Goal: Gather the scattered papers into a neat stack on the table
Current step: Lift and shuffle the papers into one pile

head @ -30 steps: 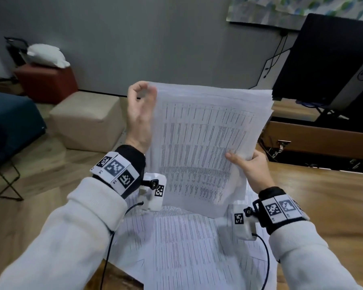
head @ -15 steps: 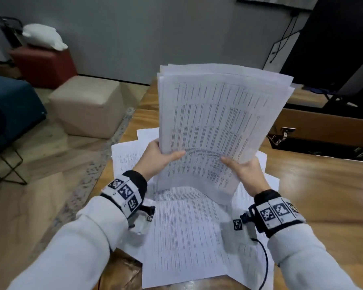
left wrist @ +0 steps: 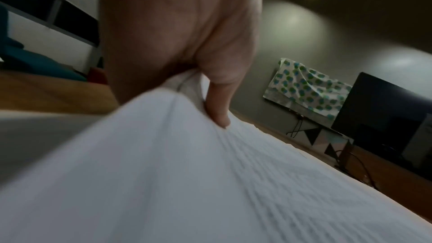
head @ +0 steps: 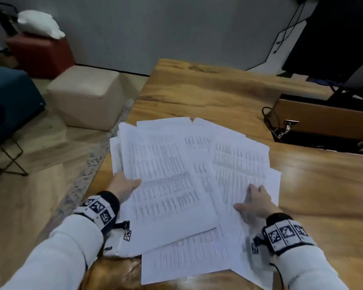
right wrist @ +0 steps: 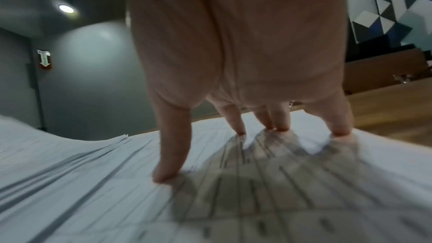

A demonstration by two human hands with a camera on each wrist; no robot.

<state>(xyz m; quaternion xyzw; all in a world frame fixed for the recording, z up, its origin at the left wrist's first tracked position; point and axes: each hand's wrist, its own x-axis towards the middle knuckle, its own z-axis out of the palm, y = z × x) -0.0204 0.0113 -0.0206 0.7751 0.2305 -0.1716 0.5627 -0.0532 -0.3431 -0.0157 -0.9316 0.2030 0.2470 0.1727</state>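
Papers (head: 176, 185): white printed sheets, fanned and overlapping, lying on the table in the centre of the head view; edges not squared.
Top bundle (head: 164, 178): thickest group, left of centre, tilted slightly; its left edge held by the left hand.
Right sheets (head: 239, 162): angled toward the upper right of the frame, under the right hand.
Bottom sheet (head: 187, 262): pokes out toward the lower edge of the frame, below the bundle.
Left hand (head: 124, 186): at the bundle's left edge; thumb (left wrist: 217, 106) laid on top of the sheets, fingers hidden beneath; grip closed on the bundle (left wrist: 187, 154), pinching it.
Right hand (head: 255, 203): palm down on the right sheets, fingers (right wrist: 238, 119) spread and straight, tips pressing the paper (right wrist: 257, 182); holding nothing, grip wide.
Table (head: 218, 95): wood top, filling centre and right of the head view; papers sit near its left, near corner.
Wrist bands (head: 96, 208): black, with square markers, one on each wrist; grey sleeves behind.
Beige pouf (head: 86, 97): on the floor, upper left.
Red pouf (head: 40, 53): farther back, upper left, white cushion (head: 40, 24) on top.
Monitor (head: 333, 38): dark, upper right corner.
Recess (head: 323, 130): open slot in the table, right edge, cables inside.
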